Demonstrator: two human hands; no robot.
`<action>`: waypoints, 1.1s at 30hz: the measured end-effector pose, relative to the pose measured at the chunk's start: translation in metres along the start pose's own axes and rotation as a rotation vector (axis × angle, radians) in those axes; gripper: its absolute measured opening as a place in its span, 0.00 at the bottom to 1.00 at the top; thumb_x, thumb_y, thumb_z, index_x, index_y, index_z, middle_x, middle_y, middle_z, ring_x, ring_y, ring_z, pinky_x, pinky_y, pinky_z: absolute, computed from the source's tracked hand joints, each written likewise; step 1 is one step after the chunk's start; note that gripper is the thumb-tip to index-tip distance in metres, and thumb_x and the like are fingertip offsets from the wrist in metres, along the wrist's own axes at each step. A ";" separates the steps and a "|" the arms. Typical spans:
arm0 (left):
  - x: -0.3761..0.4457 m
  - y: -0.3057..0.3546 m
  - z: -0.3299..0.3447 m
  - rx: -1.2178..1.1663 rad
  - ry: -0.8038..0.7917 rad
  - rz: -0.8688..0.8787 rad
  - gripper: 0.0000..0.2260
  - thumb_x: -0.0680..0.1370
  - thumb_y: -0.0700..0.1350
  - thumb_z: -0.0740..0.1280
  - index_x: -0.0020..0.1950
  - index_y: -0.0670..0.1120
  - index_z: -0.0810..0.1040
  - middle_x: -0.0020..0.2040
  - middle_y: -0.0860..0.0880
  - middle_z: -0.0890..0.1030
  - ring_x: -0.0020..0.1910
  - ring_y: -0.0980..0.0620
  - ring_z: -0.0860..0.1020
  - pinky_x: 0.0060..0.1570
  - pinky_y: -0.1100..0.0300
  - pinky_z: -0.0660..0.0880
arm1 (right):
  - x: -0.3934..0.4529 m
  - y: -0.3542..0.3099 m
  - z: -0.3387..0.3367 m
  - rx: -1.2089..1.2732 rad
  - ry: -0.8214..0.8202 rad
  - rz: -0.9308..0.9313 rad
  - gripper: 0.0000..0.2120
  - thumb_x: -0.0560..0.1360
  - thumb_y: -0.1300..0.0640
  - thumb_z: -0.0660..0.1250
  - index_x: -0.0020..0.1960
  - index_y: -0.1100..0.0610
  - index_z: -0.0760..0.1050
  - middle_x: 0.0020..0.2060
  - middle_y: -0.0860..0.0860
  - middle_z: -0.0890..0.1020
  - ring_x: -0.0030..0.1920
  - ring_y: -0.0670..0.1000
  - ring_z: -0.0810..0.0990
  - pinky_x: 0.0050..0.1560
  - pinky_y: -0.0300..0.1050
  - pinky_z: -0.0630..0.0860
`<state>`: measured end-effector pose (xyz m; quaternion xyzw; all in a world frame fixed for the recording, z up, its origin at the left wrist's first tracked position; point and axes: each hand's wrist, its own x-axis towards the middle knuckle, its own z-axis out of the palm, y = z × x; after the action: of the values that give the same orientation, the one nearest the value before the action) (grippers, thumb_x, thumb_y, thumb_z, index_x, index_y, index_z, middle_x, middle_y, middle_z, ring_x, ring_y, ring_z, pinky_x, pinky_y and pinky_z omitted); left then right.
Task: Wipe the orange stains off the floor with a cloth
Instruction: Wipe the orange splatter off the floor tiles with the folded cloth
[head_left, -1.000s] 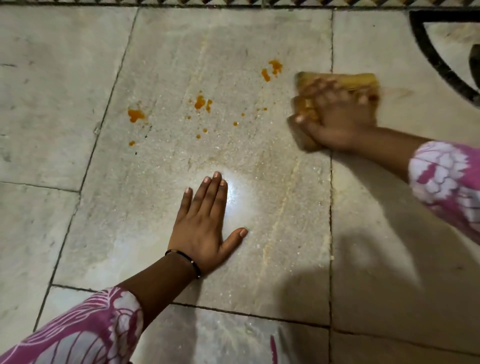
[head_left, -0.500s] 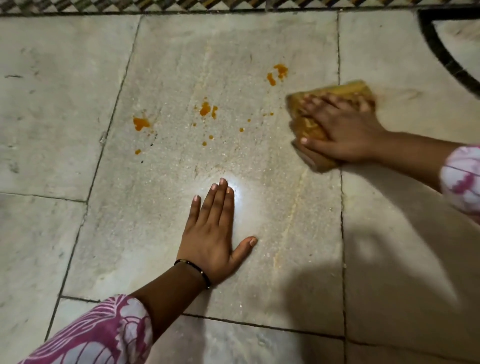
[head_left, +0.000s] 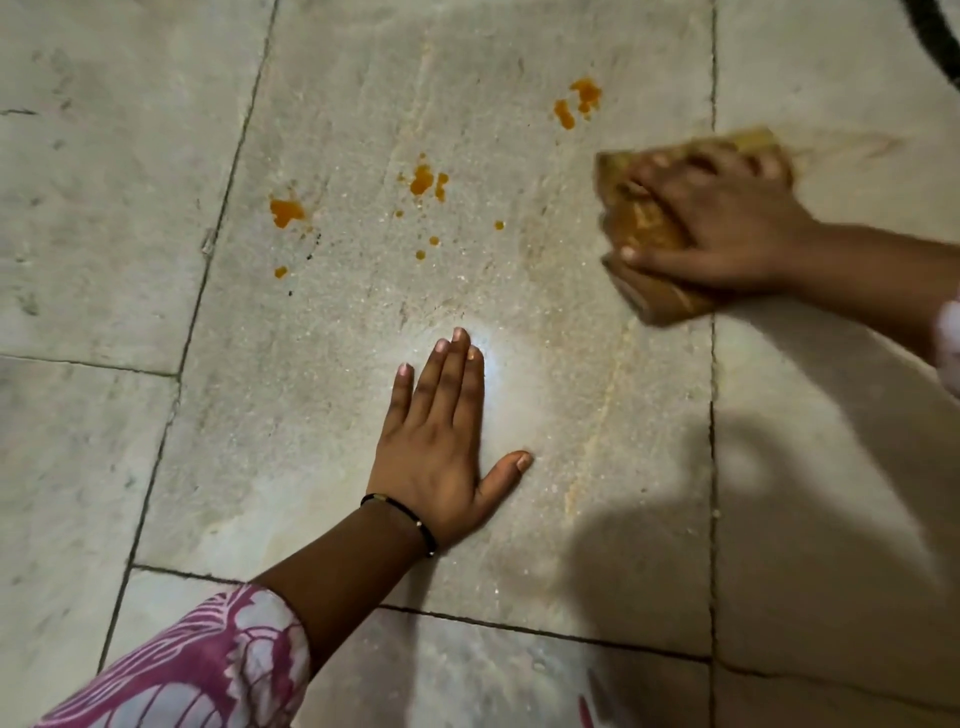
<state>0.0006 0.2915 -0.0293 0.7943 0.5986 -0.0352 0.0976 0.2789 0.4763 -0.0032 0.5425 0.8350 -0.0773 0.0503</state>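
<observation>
Stains (head_left: 422, 179) lie on the floor (head_left: 519, 467) left of your right hand (head_left: 727, 228), whose fingers press the cloth (head_left: 641, 231); your left hand (head_left: 441, 447) rests flat, fingers together.

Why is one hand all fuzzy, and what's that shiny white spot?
Head view: the right hand and cloth are smeared by motion blur; the left hand is sharp; the white spot is lamp glare on the floor.

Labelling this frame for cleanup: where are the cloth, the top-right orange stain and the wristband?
cloth (head_left: 644, 231): head view, on its orange-soiled middle.
top-right orange stain (head_left: 587, 93): head view, on its largest blotch.
wristband (head_left: 402, 512): head view, on its black cord.
</observation>
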 end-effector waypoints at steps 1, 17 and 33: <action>0.000 0.000 0.000 0.008 -0.006 -0.001 0.40 0.76 0.67 0.45 0.77 0.39 0.49 0.78 0.42 0.48 0.77 0.46 0.45 0.73 0.43 0.48 | 0.019 -0.014 0.001 0.022 -0.012 0.011 0.48 0.63 0.23 0.43 0.76 0.48 0.52 0.75 0.53 0.61 0.74 0.59 0.55 0.67 0.63 0.53; -0.001 0.000 -0.001 -0.005 0.001 -0.004 0.39 0.76 0.67 0.46 0.77 0.39 0.49 0.78 0.42 0.48 0.77 0.46 0.45 0.73 0.43 0.48 | 0.011 -0.029 0.012 -0.046 0.019 -0.056 0.44 0.68 0.25 0.43 0.76 0.51 0.52 0.75 0.53 0.59 0.73 0.61 0.56 0.66 0.66 0.53; 0.000 0.001 -0.003 -0.027 0.016 0.003 0.39 0.76 0.67 0.48 0.77 0.40 0.50 0.78 0.42 0.49 0.77 0.47 0.46 0.74 0.46 0.44 | -0.042 0.022 0.009 -0.068 0.114 0.072 0.42 0.71 0.27 0.42 0.75 0.54 0.56 0.72 0.57 0.64 0.66 0.62 0.63 0.59 0.61 0.60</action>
<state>0.0012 0.2923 -0.0265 0.7941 0.5986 -0.0205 0.1035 0.3160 0.4451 -0.0068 0.5737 0.8186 -0.0161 0.0237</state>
